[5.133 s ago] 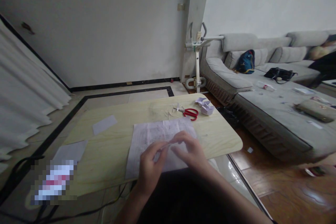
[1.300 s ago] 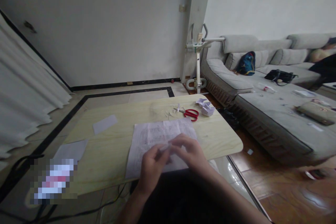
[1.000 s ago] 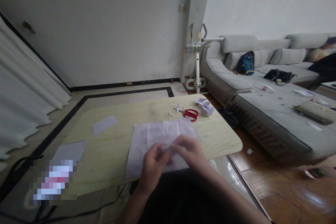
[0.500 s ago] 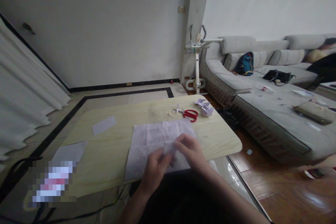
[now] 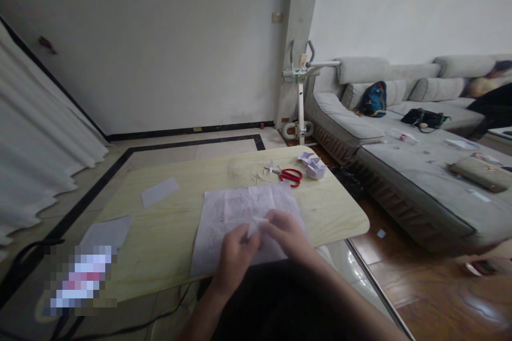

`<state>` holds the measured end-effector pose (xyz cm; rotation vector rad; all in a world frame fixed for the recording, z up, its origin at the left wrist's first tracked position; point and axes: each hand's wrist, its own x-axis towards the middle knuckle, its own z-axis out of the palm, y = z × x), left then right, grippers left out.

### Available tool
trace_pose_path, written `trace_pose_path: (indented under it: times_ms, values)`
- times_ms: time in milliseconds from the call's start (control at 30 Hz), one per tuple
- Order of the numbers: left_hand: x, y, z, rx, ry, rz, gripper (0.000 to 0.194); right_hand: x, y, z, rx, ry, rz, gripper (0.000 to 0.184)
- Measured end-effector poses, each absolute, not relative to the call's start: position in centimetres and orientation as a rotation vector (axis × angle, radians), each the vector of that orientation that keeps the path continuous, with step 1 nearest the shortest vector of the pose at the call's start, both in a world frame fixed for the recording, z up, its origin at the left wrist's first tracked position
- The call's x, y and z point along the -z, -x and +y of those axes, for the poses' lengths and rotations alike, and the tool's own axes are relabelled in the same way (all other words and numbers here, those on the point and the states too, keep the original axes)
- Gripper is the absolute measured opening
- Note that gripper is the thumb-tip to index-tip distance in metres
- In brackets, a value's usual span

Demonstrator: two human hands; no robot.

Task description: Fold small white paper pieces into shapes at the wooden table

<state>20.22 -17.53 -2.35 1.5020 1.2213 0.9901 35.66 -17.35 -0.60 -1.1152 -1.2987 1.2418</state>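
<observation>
The small folded piece [image 5: 253, 228] looks like thin white paper, matt and creased. The printed sheet [image 5: 228, 210] is paper too, its dull surface marked by fold lines. The desk [image 5: 164, 240] shows a smooth, pale wood grain with little sheen. The scissors [image 5: 283, 172] join glossy red, plastic-looking handles to metal blades. Matt grey cloth covers the sofa [image 5: 416, 186]; the brown wood floor [image 5: 444, 298] is glossy.

A sheet [image 5: 228, 208] lies at the worktop [image 5: 160, 245]'s near edge, beneath a paper piece [image 5: 252, 229]. Behind it are scissors [image 5: 290, 175], left of folded papers [image 5: 314, 169] at the far right corner. A slip [image 5: 159, 192] lies toward the left edge.
</observation>
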Motion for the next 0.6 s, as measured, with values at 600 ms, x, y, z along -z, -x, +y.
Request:
trace_pose_path:
  times_ms: [600]
  values:
    - [2.47,-20.40,-17.63,-0.889,-1.561,1.075,0.038,1.25,-35.96,-17.14,-1.349,1.106,-1.329,0.020]
